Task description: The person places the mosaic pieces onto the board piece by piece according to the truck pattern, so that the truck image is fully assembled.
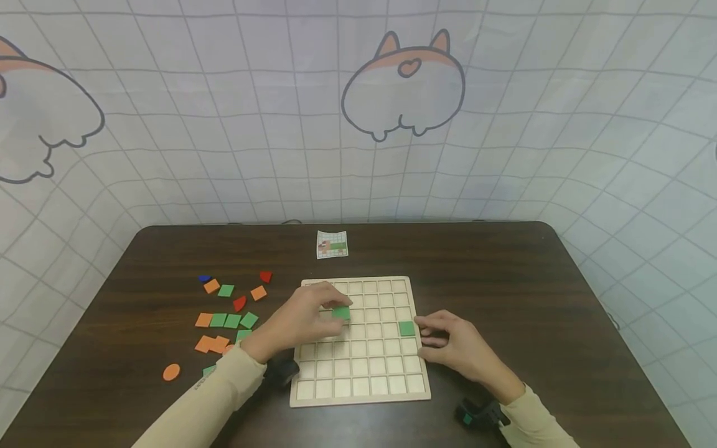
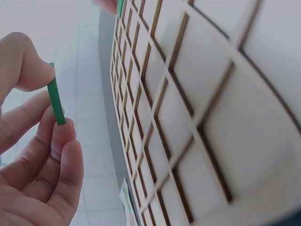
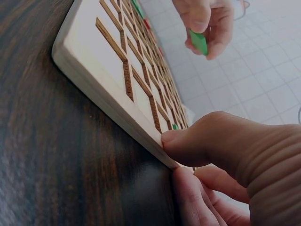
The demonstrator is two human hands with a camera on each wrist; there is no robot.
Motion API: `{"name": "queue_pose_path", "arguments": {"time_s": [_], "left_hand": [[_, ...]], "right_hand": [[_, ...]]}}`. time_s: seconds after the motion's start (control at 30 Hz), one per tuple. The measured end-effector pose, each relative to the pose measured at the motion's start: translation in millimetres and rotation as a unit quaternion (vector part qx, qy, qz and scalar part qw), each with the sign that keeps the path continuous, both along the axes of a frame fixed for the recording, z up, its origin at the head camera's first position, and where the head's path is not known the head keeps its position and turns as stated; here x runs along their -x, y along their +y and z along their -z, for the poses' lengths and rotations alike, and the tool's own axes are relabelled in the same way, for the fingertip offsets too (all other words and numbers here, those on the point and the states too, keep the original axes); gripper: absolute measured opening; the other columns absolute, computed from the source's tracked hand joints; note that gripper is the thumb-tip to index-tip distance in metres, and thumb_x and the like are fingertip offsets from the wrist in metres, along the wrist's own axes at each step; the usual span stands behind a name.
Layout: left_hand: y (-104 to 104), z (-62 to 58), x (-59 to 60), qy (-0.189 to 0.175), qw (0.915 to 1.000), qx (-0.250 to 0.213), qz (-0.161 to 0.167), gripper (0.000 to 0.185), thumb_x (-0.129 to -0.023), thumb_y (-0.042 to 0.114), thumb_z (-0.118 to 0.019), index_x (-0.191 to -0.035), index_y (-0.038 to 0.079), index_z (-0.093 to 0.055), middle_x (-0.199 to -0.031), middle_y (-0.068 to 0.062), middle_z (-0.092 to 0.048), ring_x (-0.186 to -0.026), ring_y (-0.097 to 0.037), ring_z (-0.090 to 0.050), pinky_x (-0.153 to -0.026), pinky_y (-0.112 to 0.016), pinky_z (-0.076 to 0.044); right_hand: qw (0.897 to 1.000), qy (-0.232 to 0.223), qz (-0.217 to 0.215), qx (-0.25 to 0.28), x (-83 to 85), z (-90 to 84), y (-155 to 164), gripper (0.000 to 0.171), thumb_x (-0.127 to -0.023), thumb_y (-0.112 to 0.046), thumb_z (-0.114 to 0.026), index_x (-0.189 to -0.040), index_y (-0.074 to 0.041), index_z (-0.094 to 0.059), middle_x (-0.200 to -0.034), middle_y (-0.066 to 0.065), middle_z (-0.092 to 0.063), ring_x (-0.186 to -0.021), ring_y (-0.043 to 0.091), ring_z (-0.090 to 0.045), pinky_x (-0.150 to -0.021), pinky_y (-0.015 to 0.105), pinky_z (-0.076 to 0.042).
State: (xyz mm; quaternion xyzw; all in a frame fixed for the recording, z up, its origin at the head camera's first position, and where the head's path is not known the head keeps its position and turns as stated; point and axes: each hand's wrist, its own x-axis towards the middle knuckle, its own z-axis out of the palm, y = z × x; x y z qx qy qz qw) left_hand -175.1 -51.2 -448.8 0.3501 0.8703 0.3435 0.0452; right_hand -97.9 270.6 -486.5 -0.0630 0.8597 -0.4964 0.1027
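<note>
A small green square tile (image 1: 341,313) is pinched between the thumb and fingertips of my left hand (image 1: 305,317), held above the left part of a wooden grid board (image 1: 358,399). In the left wrist view the tile (image 2: 55,96) appears edge-on, apart from the board's surface. My right hand (image 1: 462,348) grips the board's right edge, its thumb (image 3: 175,141) on the rim and the fingers against the side. Close by those fingertips, a second green square tile (image 1: 406,328) lies in a cell of the rightmost column.
Left of the board, loose green, orange, red and blue pieces are scattered, among them an orange disc (image 1: 171,372) and a red piece (image 1: 266,276). Behind the board lies a small pattern card (image 1: 332,245) on the dark wood table (image 1: 482,261). A white grid-patterned curtain (image 1: 269,137) surrounds the table.
</note>
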Motion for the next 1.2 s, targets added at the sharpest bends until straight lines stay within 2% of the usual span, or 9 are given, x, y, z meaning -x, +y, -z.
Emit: {"name": "queue_pose_path", "arguments": {"time_s": [0.4, 0.7, 0.93, 1.2], "left_hand": [[29, 2.2, -4.5, -0.012, 0.9987, 0.006, 0.049, 0.034, -0.086, 0.017, -0.07, -0.119, 0.01, -0.076, -0.111, 0.003, -0.073, -0.098, -0.01, -0.066, -0.087, -0.033, -0.059], [47, 4.6, -8.3, -0.027, 0.9969, 0.008, 0.074, 0.036, -0.087, 0.018, -0.069, -0.122, 0.012, -0.075, -0.114, 0.004, -0.072, -0.101, -0.01, -0.066, -0.09, -0.03, -0.057], [60, 9.3, -9.6, -0.004, 0.9958, 0.012, 0.091, 0.034, -0.085, 0.019, -0.071, -0.118, 0.013, -0.077, -0.109, 0.004, -0.073, -0.095, -0.012, -0.066, -0.085, -0.023, -0.053], [74, 13.6, -12.0, -0.009, 0.9941, 0.02, 0.106, 0.034, -0.085, 0.018, -0.071, -0.119, 0.014, -0.076, -0.108, 0.004, -0.072, -0.092, -0.011, -0.062, -0.083, -0.018, -0.05]], "right_hand": [[1.0, 0.018, 0.0, -0.021, -0.7, -2.1, 0, 0.055, -0.083, -0.008, -0.083, -0.135, 0.0, -0.067, -0.121, 0.012, -0.065, -0.1, 0.008, -0.069, -0.087, 0.018, -0.059], [1.0, 0.023, -0.011, -0.007, -1.0, -2.7, 0, 0.055, -0.084, -0.008, -0.083, -0.136, 0.002, -0.066, -0.122, 0.014, -0.065, -0.104, 0.017, -0.071, -0.089, 0.022, -0.06], [1.0, 0.019, -0.005, -0.018, -0.6, -2.3, 0, 0.055, -0.083, -0.009, -0.084, -0.134, -0.001, -0.068, -0.118, 0.01, -0.067, -0.1, 0.01, -0.068, -0.089, 0.02, -0.06], [0.999, 0.034, -0.011, -0.024, -0.1, -1.2, 1, 0.054, -0.083, -0.01, -0.084, -0.134, -0.002, -0.068, -0.116, 0.009, -0.067, -0.099, 0.01, -0.068, -0.089, 0.022, -0.06]]}}
